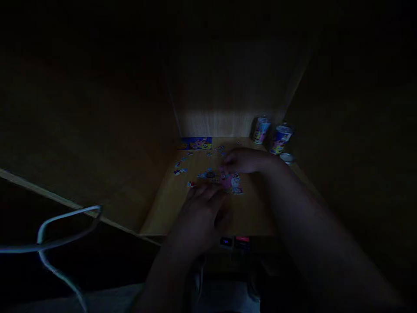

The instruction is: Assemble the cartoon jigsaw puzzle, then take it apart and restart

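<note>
In dim light, a partly joined jigsaw puzzle (235,181) with pink and white parts lies on the wooden table. My right hand (243,161) is over its upper edge, fingers closed in a pinch on what looks like a small pink puzzle piece; the fingertips are dark. My left hand (203,206) rests palm down at the puzzle's lower left, fingers stretched out and slightly apart. Beside those fingertips is a small red and white piece (191,184). A dark joined cluster (208,174) sits between the hands. More loose pieces (180,171) lie to the left.
A blue picture strip (196,143) lies along the back of the wooden table (163,217). Two printed cans (261,130) (280,139) stand at the back right, with a round lid (287,158) nearby. A white cable (65,215) loops at the lower left. Dark panels rise on both sides.
</note>
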A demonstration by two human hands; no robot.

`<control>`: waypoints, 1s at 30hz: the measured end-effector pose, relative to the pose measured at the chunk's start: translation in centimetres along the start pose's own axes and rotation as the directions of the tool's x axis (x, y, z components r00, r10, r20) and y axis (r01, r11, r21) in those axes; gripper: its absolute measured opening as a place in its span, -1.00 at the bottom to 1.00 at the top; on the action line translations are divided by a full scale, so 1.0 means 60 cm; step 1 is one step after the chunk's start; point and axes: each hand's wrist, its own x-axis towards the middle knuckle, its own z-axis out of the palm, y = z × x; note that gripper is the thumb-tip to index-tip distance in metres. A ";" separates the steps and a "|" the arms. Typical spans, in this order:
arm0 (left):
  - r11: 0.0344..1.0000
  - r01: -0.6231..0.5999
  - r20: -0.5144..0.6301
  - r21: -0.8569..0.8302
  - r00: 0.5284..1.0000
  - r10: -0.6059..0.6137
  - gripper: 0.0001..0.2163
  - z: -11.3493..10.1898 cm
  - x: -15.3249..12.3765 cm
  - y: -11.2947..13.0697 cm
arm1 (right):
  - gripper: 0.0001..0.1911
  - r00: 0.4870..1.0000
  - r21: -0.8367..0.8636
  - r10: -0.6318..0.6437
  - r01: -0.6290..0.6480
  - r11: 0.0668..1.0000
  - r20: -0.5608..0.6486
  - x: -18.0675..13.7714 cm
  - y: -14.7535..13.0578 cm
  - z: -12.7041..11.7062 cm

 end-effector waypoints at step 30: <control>0.820 0.451 -0.147 0.352 0.892 -0.428 -0.64 -0.031 -0.027 -0.095 | -0.50 0.794 -0.098 0.293 -0.402 0.911 -0.532 0.016 0.037 0.005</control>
